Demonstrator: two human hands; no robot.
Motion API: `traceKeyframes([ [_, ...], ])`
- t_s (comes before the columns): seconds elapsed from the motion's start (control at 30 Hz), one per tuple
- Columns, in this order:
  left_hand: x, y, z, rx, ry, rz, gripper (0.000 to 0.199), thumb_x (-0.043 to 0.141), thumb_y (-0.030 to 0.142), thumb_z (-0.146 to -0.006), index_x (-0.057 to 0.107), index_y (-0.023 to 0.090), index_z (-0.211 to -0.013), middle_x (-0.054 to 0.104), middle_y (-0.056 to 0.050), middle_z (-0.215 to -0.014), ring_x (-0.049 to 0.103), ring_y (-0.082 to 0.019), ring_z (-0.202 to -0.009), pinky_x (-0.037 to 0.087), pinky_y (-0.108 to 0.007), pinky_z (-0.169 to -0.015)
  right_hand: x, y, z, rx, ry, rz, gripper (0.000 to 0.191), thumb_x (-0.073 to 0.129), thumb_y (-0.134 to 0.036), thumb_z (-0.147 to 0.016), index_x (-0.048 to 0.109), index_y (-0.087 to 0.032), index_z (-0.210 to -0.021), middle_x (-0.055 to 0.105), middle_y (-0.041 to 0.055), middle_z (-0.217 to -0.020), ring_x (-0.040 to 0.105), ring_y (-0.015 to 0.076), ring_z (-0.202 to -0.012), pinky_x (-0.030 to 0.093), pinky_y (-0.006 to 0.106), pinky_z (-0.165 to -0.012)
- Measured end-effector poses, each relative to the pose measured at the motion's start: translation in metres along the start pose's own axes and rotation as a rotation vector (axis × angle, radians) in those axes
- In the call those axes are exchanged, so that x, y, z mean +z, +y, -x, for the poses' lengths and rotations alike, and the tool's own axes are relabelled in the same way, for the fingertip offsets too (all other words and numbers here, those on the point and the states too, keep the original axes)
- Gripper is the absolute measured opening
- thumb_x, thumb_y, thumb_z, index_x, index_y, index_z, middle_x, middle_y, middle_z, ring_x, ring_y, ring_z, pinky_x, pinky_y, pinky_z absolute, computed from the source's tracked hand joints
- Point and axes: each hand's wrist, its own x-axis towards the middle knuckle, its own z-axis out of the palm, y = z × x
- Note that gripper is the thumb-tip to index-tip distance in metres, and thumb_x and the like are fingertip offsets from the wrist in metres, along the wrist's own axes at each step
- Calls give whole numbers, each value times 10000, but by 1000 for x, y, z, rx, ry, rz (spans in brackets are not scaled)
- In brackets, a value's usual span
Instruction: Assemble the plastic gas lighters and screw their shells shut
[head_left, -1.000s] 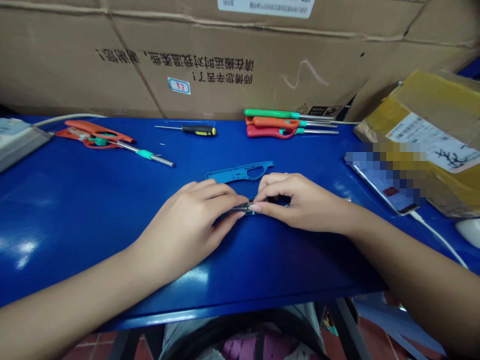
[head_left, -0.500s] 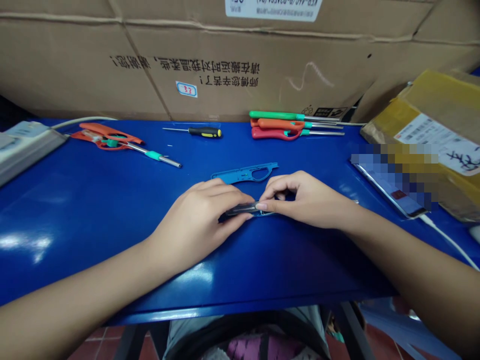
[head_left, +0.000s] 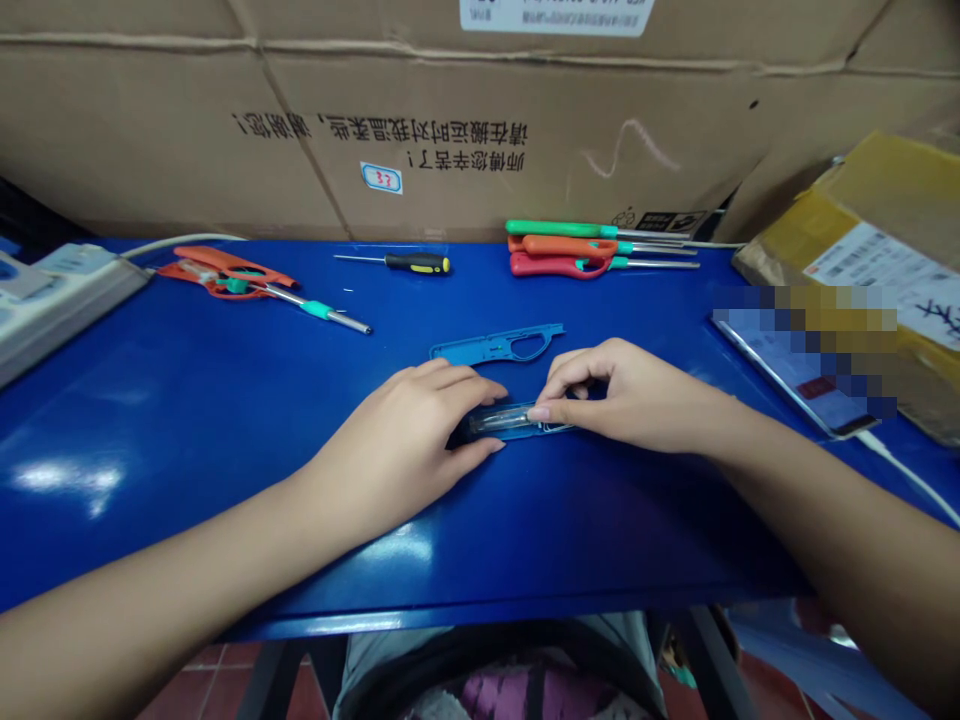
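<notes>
A blue lighter shell half lies on the table near its front, with a clear fuel tank in it. My left hand steadies the shell's left end, thumb on the near side and fingers on the far side. With thumb and forefinger, my right hand pinches the tank's right end; its fingers hide the shell's right part. A thin white wire shows by the right thumb. Just beyond my hands rests the other blue shell half, hollow side up.
Farther back are a screwdriver, an opened orange lighter and several whole lighters. A power strip stands left. On the right, a phone leans by a taped box. A large carton walls the back.
My left fingers have spread a little from the tank, so more of the tank and shell shows. The right hand keeps its pinch. The whole view has shifted slightly.
</notes>
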Motion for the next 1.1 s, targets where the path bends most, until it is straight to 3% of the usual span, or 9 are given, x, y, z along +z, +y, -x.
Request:
traceKeyframes([
  [0.47,3,1,-1,32,-12,42,292,699,283,-914,671,179,-1186,715,-63,-1107,644,-258,-1042,523,-445,-927,1,-4,3,20,-31,72,195,717,-386,-832,760,-206,-771,675,1,-779,596,147,-737,442,303,-696],
  [0.6,6,1,-1,30,2,62,283,636,352,-958,681,182,-1180,704,-62,-1095,641,-252,-1025,526,-442,-917,0,-6,4,29,-33,73,177,729,-374,-814,753,-205,-766,645,-14,-757,590,136,-720,441,298,-698],
  [0.73,8,0,-2,30,25,101,242,575,304,-997,698,182,-1166,705,-60,-1100,636,-237,-1037,519,-427,-940,-1,-5,5,29,-49,79,172,717,-372,-821,759,-208,-791,655,-10,-780,601,140,-741,441,299,-700],
  [1.1,11,-2,-2,14,62,211,223,615,265,-976,717,190,-1160,705,-55,-1083,642,-208,-1016,511,-409,-954,-5,-2,5,-38,26,115,196,711,-400,-831,738,-206,-828,648,-1,-799,548,142,-735,436,296,-676],
])
